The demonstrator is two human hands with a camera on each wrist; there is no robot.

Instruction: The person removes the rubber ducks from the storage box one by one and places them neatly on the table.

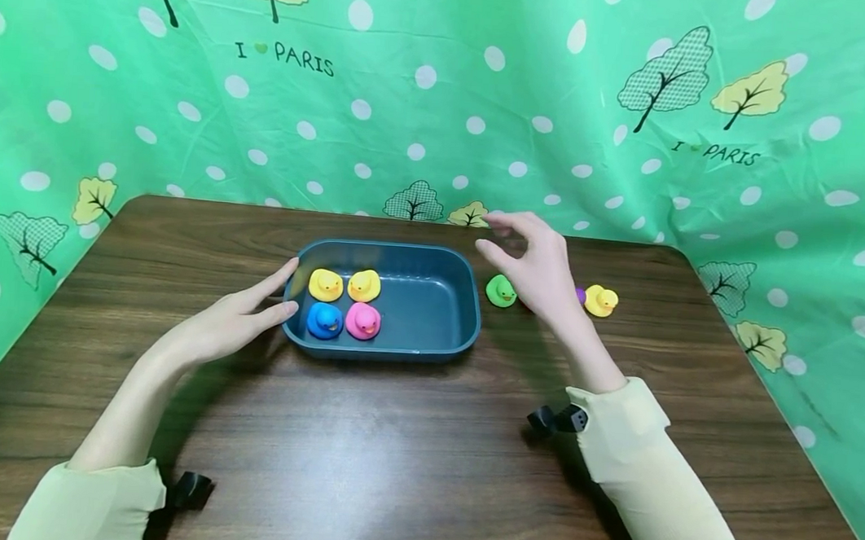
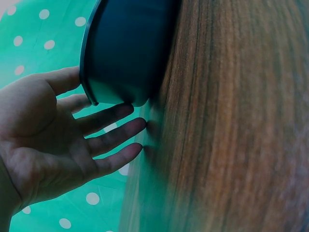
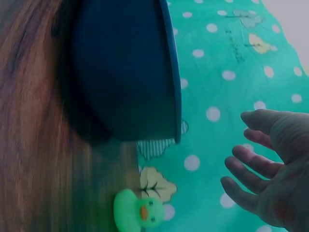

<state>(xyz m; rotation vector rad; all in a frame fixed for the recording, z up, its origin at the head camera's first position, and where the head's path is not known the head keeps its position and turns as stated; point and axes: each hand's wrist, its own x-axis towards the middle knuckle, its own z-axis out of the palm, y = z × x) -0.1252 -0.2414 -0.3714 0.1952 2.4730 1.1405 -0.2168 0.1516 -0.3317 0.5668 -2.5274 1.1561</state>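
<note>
- the left hand (image 1: 227, 320) is beside the tray (image 1: 430, 311), and its straight fingers touch the left end of it; this grip is spread apart, not clamped.
- the right hand (image 1: 539, 263) hangs in the air to the right of the tray, near the green duck (image 1: 501, 291); thumb and fingers of this grip stand apart, with only air between them.
- inside the tray, in its left half, four ducks sit close together: a yellow duck (image 1: 325, 285) and a second yellow duck (image 1: 365, 286) at the back, a blue duck (image 1: 324, 321) and a pink duck (image 1: 363, 321) in front.
- the green duck is on the table (image 1: 364, 454), just outside the tray's right end.
- farther right there is a third yellow duck (image 1: 600, 301) – and touching or just beside it, i cannot tell which, a purple thing (image 1: 580, 295), partly hidden by the right arm.
- behind the table hangs a green cloth (image 1: 483, 150) with white dots and printed trees.
</note>
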